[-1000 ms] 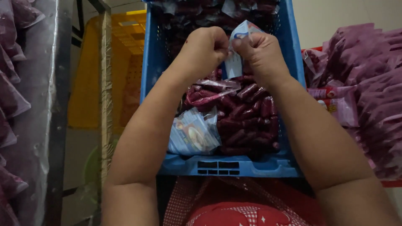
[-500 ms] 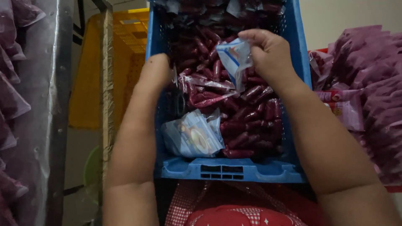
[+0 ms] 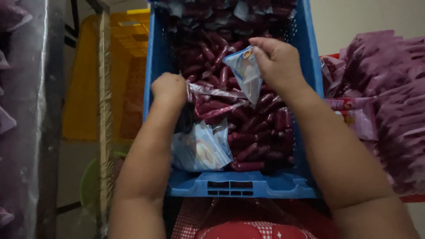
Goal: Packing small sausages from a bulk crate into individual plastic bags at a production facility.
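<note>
A blue plastic crate (image 3: 241, 185) sits in front of me, filled with several dark red sausages (image 3: 261, 132) in shiny wrappers. My right hand (image 3: 276, 59) holds a small clear-and-blue plastic bag (image 3: 245, 73) up over the crate's middle. My left hand (image 3: 169, 88) is curled down at the crate's left side, its fingers closed among the red wrapped sausages (image 3: 212, 99). A stack of empty blue-white bags (image 3: 200, 148) lies in the crate's near left corner.
A yellow crate (image 3: 128, 66) stands to the left behind a metal post (image 3: 104, 106). Piles of purple packets (image 3: 389, 102) lie at the right. A red checked cloth (image 3: 239, 221) is below the crate. A plastic-covered shelf (image 3: 26, 110) edges the far left.
My hands were together on the bag above the crate. The left hand let go and dropped to the sausages at the crate's left; the right hand kept the bag.
</note>
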